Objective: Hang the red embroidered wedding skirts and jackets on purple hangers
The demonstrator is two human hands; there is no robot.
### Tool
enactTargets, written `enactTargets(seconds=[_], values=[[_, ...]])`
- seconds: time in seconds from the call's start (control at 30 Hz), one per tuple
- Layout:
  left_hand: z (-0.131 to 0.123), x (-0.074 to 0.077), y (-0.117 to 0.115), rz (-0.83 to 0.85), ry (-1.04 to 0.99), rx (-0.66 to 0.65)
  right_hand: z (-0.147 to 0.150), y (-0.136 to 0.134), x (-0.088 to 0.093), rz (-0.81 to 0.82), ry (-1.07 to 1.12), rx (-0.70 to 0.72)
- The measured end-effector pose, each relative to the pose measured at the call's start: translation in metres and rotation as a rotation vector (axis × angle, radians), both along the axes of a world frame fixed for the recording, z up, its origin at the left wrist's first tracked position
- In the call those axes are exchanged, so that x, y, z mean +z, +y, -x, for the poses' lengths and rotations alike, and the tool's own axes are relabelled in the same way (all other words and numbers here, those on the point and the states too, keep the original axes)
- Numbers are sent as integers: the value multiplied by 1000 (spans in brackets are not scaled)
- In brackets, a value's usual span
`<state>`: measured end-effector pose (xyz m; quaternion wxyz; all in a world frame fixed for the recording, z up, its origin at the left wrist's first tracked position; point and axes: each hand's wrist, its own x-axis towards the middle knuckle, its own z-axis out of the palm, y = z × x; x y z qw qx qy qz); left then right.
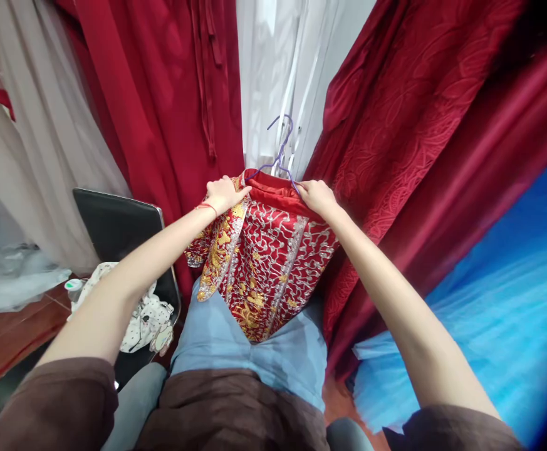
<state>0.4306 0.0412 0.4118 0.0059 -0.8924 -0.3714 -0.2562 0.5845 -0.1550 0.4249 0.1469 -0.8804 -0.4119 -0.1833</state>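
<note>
A red skirt (pixel 273 257) with silver and gold embroidery hangs in front of my legs, its red waistband uppermost. A thin purple hanger (pixel 280 150) sticks up out of the waistband, hook at the top. My left hand (pixel 224 193) grips the waistband at its left end, thumb across the front edge. At the other end, my right hand (pixel 317 197) is closed on the waistband beside the hanger's right arm. The fingers of both hands are partly hidden behind the cloth.
Long red garments (pixel 179 88) hang on the left, and patterned red ones (pixel 395 125) on the right. White cloth (pixel 268 69) hangs between them. A black chair (pixel 118 219) with a spotted white cloth (pixel 144 319) stands at left. Blue tulle (pixel 494 313) spreads at right.
</note>
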Motion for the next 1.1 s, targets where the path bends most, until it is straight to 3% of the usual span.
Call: enactTargets(seconds=[0.13,0.3,0.4,0.53,0.63,0.73,0.87,1.1], values=[[-14,3,5,-95,-54,-31,-7,-5,2,-34,14,11],[-13,27,14,-115,-193,-97,-30,-7,3,-363,42,80],[-15,30,12,-124,-261,-184,-43,-12,2,-460,14,109],[-22,27,-7,-302,-321,-468,-40,-25,1,-321,-88,57],[-39,29,-38,-434,-333,-721,-22,-31,5,-131,-208,-14],[-68,32,-71,-469,-247,-892,-1,-36,12,-8,-238,14],[-91,30,-85,-351,-51,-938,14,-45,18,22,-208,69],[-71,11,-72,-338,-74,-945,11,-55,3,-119,-99,157]])
